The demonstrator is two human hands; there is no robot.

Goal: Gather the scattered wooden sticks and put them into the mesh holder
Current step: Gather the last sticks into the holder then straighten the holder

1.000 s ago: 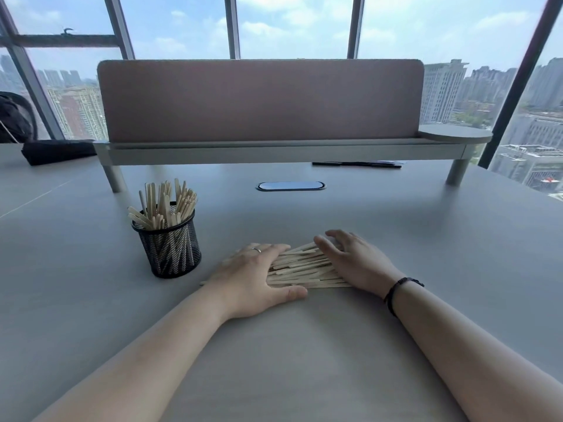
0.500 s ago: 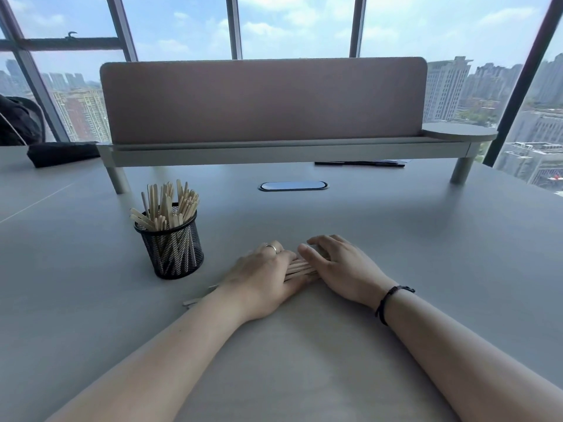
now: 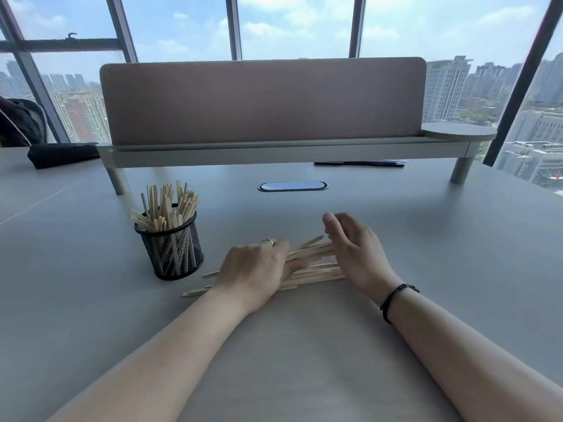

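A bundle of pale wooden sticks [image 3: 316,266] lies on the grey desk [image 3: 304,345] in front of me. My left hand [image 3: 256,271] covers its left half, fingers curled over the sticks, and some right ends tilt up off the desk. A few stick ends poke out to the left under my wrist. My right hand [image 3: 353,248] is at the bundle's right end, fingers loosely bent and lifted, holding nothing. The black mesh holder [image 3: 172,248] stands upright to the left of my left hand, with several sticks in it.
A raised shelf with a pink-brown screen [image 3: 262,102] spans the back of the desk. A cable port [image 3: 292,186] sits in the desk's middle, dark pens [image 3: 359,163] lie under the shelf, and a black bag [image 3: 61,153] rests far left.
My hands pushed the spread sticks together, then my right hand lifted off and drew back to the right. My left hand now grips the bundle, and its right ends are rising.
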